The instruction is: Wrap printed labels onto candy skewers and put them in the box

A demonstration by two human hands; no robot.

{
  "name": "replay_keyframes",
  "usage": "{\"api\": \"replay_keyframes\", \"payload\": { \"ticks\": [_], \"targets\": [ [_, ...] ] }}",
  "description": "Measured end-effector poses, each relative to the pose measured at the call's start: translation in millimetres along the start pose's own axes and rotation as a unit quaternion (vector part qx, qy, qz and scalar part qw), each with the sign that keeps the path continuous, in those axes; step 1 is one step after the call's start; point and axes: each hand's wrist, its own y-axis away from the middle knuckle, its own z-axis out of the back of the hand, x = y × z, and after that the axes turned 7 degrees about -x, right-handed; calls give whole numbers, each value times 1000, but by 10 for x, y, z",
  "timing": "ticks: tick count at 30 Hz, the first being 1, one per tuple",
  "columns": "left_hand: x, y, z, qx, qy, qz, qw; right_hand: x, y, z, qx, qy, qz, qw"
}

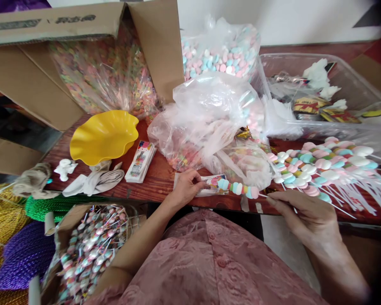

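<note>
Along the front edge of the reddish-brown wooden worktop [160, 173], the right hand [307, 216] pinches the white stick of a pastel candy skewer [239, 189]. The left hand [186, 188], thumb and fingertips close together, is at a printed clear plastic sleeve [213, 181]; whether it grips, I cannot tell.

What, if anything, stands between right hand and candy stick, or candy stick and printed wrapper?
Nothing visible: the right hand holds the candy stick by its bare end, and its far end overlaps the printed wrapper by the left hand. Clear bag lies beyond.
</note>
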Motion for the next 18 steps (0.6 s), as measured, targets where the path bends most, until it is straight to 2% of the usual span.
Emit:
{"api": "replay_keyframes", "payload": {
  "ticks": [8, 12, 15, 18],
  "targets": [
    [21, 33, 4, 40, -47, -139, 988, 40, -61, -87, 30, 29, 52, 998],
    [16, 38, 26, 71, -83, -191, 976, 75, -116, -132, 43, 60, 115, 991],
    [14, 30, 41, 89, -105, -211, 968, 102, -121, -173, 24, 105, 169, 980],
    [6, 15, 50, 80, -125, -240, 959, 126, -100, -202, 22, 154, 223, 962]
  ]
}}
